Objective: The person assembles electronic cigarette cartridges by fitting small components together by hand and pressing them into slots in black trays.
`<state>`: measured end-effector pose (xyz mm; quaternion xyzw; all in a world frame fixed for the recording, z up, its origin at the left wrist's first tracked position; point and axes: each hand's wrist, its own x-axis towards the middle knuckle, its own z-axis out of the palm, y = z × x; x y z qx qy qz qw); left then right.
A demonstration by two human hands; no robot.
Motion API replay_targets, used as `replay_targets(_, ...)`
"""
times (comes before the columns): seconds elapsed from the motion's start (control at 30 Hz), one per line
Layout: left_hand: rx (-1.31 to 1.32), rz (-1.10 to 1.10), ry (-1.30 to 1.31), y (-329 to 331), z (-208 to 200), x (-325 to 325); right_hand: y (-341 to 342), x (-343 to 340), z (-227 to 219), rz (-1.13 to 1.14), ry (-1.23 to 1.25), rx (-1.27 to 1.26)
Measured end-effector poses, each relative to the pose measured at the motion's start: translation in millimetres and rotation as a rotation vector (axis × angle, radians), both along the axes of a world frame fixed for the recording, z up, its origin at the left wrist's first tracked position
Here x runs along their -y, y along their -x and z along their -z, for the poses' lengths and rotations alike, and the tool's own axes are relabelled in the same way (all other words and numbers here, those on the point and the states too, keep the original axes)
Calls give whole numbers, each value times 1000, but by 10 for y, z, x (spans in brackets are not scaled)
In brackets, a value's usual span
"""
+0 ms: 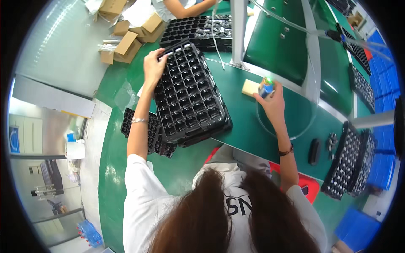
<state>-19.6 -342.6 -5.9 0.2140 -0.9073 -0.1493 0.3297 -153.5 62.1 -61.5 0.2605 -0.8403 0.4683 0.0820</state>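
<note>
My left hand (154, 66) is closed on the far left edge of a black compartment tray (190, 88). The tray has rows of square pockets and lies tilted on a stack, jutting over the table's near edge. Small pale pieces show in its far row; the other pockets look dark. To the right, my right hand (273, 103) has its fingers closed round a small blue object (265, 90) with a bright green glow at its top. Its exact kind is blurred. Just left of those fingers, a pale yellow block (250, 87) rests on the green table (240, 114).
More black trays (196, 31) stand at the back, near another person's arm (185, 9). Open cardboard boxes (122, 46) are at the far left. A clear hose (314, 105) loops over the table. Filled trays (344, 162) and a black oblong case (314, 152) lie on the right.
</note>
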Motion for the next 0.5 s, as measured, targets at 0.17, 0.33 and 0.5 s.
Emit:
replay_targets(0.17, 96, 123, 90, 482, -34, -93, 251, 228, 97, -40, 9, 88)
replay_targets(0.33, 132, 164, 63, 719, 40, -87, 962, 388, -42, -74, 78, 162)
replay_targets(0.5, 121, 120, -131, 820, 76, -47, 1965, 563, 171, 112, 22, 11)
